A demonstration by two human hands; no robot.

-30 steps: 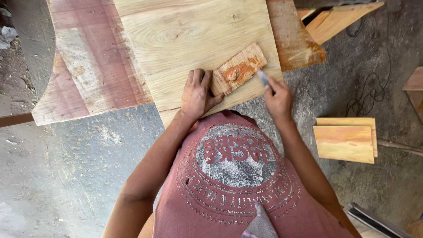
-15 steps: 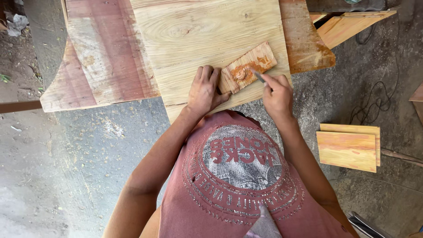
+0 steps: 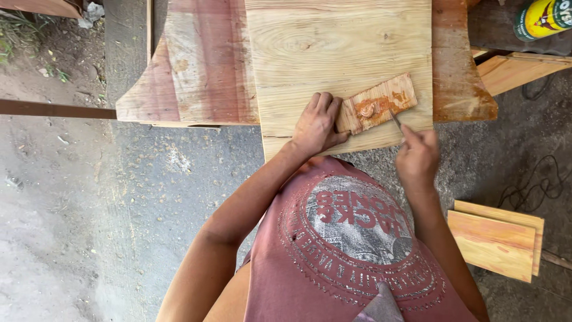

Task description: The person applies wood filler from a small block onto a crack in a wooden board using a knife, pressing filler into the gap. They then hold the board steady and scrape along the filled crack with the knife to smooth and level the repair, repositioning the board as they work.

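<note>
A: Where does the small wood block (image 3: 376,104) lie?

B: On the pale plank (image 3: 339,59), near its close edge and towards its right side; the plank rests on a reddish board (image 3: 196,65) that serves as the surface; the block's top is smeared with an orange-brown paste, with a lump of it near the middle.

A: And its long axis?

B: It runs left to right with a tilt; the left end sits lower and closer to the person, the right end rises away from them.

A: Which hand is nearer?

B: The left hand (image 3: 317,124); it touches the block's left end, fingers flat on the plank and thumb by the block's near edge, a pressing hold and not a closed fist; so the block lies just to the right of that grip.

A: The right hand (image 3: 417,156)?

B: Clenched around a thin blade-like tool (image 3: 395,119); I cannot tell what kind; its tip points up and left at the block's near long edge, close to the paste; whether it touches I cannot tell; the block lies up and to the left of this grip, just beyond the tip.

A: Anything else about?

B: A stack of small yellowish boards (image 3: 497,238) on the concrete floor (image 3: 149,197) to the person's right, well apart from the block; a black cable (image 3: 536,185) beside them; a yellow-labelled can (image 3: 545,18) at the top right corner.
</note>
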